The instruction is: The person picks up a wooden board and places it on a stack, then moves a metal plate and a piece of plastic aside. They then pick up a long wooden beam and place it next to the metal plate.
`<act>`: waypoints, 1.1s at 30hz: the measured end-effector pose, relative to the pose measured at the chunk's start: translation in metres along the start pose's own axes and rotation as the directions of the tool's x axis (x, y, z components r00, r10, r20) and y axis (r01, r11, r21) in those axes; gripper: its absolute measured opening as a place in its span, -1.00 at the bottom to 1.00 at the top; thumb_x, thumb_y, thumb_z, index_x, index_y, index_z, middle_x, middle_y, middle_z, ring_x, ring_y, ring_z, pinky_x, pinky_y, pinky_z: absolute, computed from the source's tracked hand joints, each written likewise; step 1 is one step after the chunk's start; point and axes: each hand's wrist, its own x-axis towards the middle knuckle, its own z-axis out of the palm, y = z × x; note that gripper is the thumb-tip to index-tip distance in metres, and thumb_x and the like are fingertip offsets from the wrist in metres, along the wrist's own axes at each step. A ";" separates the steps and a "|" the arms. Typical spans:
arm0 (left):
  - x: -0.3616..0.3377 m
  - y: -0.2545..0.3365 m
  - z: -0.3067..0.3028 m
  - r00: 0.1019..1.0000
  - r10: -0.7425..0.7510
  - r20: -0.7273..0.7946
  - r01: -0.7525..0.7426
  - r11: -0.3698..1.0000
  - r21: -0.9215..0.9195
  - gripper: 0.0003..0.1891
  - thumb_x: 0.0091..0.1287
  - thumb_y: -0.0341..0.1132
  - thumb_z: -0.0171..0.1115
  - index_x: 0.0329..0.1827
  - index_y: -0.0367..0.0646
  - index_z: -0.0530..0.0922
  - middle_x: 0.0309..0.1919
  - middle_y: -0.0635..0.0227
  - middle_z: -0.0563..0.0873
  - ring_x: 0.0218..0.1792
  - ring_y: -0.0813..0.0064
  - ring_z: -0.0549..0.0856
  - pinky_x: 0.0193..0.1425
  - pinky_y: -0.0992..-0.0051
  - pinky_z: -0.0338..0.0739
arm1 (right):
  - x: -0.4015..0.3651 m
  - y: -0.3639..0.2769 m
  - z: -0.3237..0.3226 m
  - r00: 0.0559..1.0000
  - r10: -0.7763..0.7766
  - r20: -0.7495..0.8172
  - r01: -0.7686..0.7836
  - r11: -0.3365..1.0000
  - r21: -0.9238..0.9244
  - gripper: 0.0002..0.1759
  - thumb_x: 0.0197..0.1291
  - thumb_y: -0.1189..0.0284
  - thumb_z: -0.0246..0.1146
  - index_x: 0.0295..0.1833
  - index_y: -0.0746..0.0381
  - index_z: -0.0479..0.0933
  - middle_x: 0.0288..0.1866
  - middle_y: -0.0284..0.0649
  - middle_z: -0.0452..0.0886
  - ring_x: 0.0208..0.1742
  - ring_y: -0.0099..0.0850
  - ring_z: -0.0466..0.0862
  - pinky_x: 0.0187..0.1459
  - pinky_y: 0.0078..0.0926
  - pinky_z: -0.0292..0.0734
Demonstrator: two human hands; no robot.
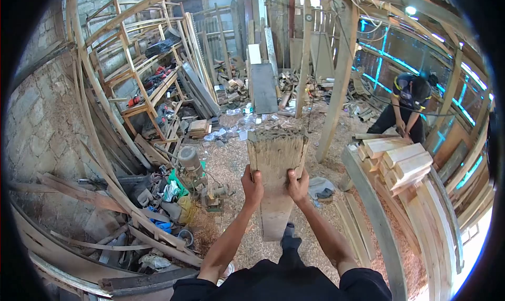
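Observation:
A thick, weathered wooden plank (276, 167) stands out in front of me, its ragged, worn end facing up and away. My left hand (253, 187) grips its left edge, thumb lying on the near face. On the opposite edge my right hand (298, 185) holds it the same way, thumb on the face and fingers behind. The fingers of both hands are mostly hidden by the wood. The plank's lower end comes down close to my dark shoe (290, 238) above the shaving-covered floor.
Stacked cut lumber (402, 161) lies on a workbench (376, 217) at right, where a co-worker (407, 101) bends over. An electric motor (190, 158) stands left, near bags and scrap. A wooden post (339, 85) rises ahead. Wooden shelving (129, 69) lines the left wall.

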 end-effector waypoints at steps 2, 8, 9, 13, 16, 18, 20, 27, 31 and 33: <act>0.035 -0.026 0.019 0.997 0.053 -0.049 -0.052 0.998 0.024 -0.32 0.11 0.31 -0.03 -0.25 -0.29 0.43 -0.60 0.49 0.35 -0.52 0.66 0.32 -0.50 0.51 0.21 | 0.034 0.034 0.008 1.000 0.016 -0.004 -0.016 1.000 0.017 -0.40 0.09 0.02 0.13 -0.02 0.37 0.38 -0.27 -0.08 0.56 -0.23 -0.39 0.53 -0.21 -0.43 0.41; 0.138 -0.117 0.071 0.990 0.059 -0.126 -0.042 0.990 0.134 -0.31 0.12 0.30 -0.04 -0.24 -0.31 0.44 -0.53 0.42 0.45 -0.46 0.62 0.39 -0.43 0.50 0.30 | 0.158 0.137 0.030 0.987 0.128 0.102 -0.131 0.991 0.021 -0.37 0.08 -0.01 0.12 -0.02 0.37 0.40 -0.25 -0.09 0.55 -0.20 -0.39 0.52 -0.18 -0.45 0.39; 0.159 -0.125 0.079 0.989 0.065 -0.130 -0.045 0.988 0.148 -0.31 0.12 0.30 -0.04 -0.24 -0.31 0.44 -0.53 0.42 0.45 -0.46 0.62 0.39 -0.43 0.50 0.30 | 0.179 0.149 0.035 0.994 0.068 0.088 -0.075 0.995 0.073 -0.37 0.08 -0.02 0.12 -0.02 0.37 0.40 -0.27 -0.10 0.55 -0.21 -0.39 0.52 -0.18 -0.45 0.39; 0.212 -0.175 0.111 0.989 0.016 -0.146 0.004 0.991 0.133 -0.30 0.14 0.29 -0.05 -0.19 -0.33 0.44 -0.45 0.35 0.52 -0.37 0.58 0.46 -0.32 0.48 0.35 | 0.255 0.190 0.038 0.979 0.054 0.197 -0.078 0.991 0.113 -0.39 0.07 -0.03 0.12 -0.10 0.36 0.41 -0.34 -0.14 0.54 -0.28 -0.41 0.51 -0.24 -0.45 0.39; 0.257 -0.193 0.140 0.982 0.074 -0.174 -0.062 0.995 0.075 -0.31 0.16 0.27 -0.06 -0.17 -0.35 0.44 -0.40 0.32 0.55 -0.32 0.55 0.48 -0.26 0.47 0.36 | 0.303 0.215 0.047 0.988 -0.033 0.149 0.015 0.993 0.120 -0.42 0.07 -0.02 0.14 -0.15 0.36 0.41 -0.40 -0.16 0.52 -0.34 -0.44 0.49 -0.30 -0.46 0.39; 0.277 -0.210 0.151 0.973 0.108 -0.202 -0.102 0.994 0.041 -0.31 0.17 0.26 -0.07 -0.15 -0.36 0.43 -0.37 0.31 0.56 -0.30 0.54 0.50 -0.24 0.47 0.37 | 0.332 0.235 0.052 0.987 -0.068 0.147 0.049 0.991 0.126 -0.44 0.06 0.00 0.16 -0.16 0.35 0.41 -0.41 -0.15 0.51 -0.37 -0.46 0.49 -0.34 -0.47 0.39; 0.301 -0.239 0.158 0.971 0.111 -0.213 -0.106 0.994 0.033 -0.31 0.19 0.24 -0.08 -0.10 -0.36 0.42 -0.30 0.29 0.58 -0.25 0.50 0.51 -0.20 0.48 0.38 | 0.365 0.256 0.057 0.963 -0.029 0.267 0.000 0.994 0.108 -0.46 0.06 0.03 0.17 -0.16 0.35 0.41 -0.41 -0.14 0.51 -0.36 -0.46 0.49 -0.33 -0.47 0.39; 0.409 -0.312 0.203 0.959 0.131 -0.253 -0.131 0.991 0.014 -0.29 0.18 0.25 -0.11 -0.05 -0.36 0.42 -0.25 0.25 0.57 -0.21 0.47 0.51 -0.18 0.46 0.38 | 0.467 0.330 0.086 0.969 -0.014 0.248 0.009 1.000 0.022 -0.47 0.07 0.06 0.17 -0.14 0.36 0.42 -0.38 -0.15 0.52 -0.34 -0.44 0.49 -0.29 -0.46 0.40; 0.492 -0.380 0.229 0.978 0.111 -0.175 -0.104 0.993 0.049 -0.28 0.16 0.29 -0.11 -0.11 -0.34 0.44 -0.30 0.25 0.57 -0.24 0.47 0.50 -0.19 0.45 0.38 | 0.542 0.391 0.105 0.977 0.079 0.196 -0.084 0.996 0.014 -0.41 0.07 0.03 0.16 -0.11 0.40 0.42 -0.32 -0.14 0.55 -0.28 -0.42 0.51 -0.22 -0.46 0.41; 0.533 -0.406 0.250 0.983 0.107 -0.150 -0.100 0.994 0.052 -0.28 0.15 0.30 -0.11 -0.14 -0.33 0.44 -0.33 0.26 0.57 -0.26 0.48 0.51 -0.21 0.45 0.39 | 0.580 0.422 0.110 0.971 0.153 0.185 -0.146 0.988 -0.048 -0.39 0.06 0.01 0.16 -0.09 0.41 0.41 -0.30 -0.13 0.56 -0.26 -0.42 0.52 -0.19 -0.45 0.41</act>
